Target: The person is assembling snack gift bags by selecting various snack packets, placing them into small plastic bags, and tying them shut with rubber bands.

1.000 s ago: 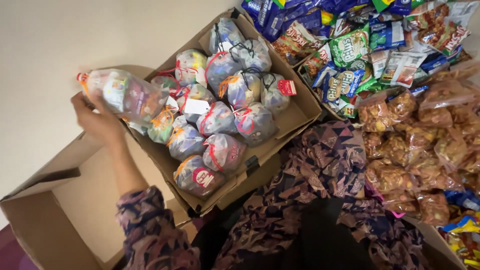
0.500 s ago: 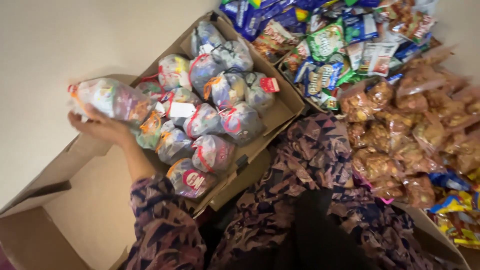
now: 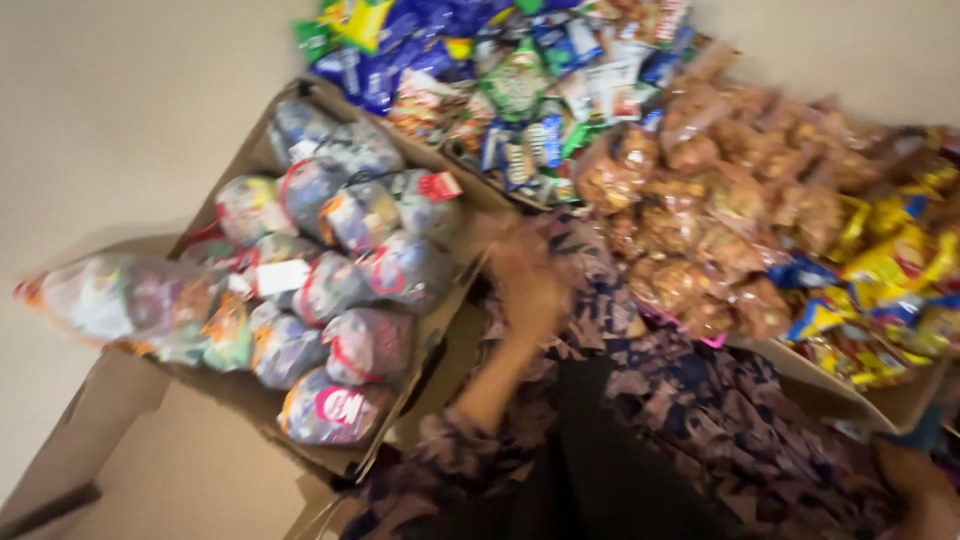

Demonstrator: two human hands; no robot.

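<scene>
Beige wall behind, a bag [image 3: 110, 300] left of the blurred left hand [image 3: 525, 285], whose grip I couldn't tell, overhung its box [image 3: 250, 400] and could slip.

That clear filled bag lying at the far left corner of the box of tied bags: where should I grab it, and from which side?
Grip the clear filled bag at its narrow gathered end, the tip pointing left, probably from the left, outside the cardboard box. It lies on its side, its fat end against the other tied bags, leaving the neck free. The left hand is nearest. The picture is blurred, so details are uncertain.
</scene>
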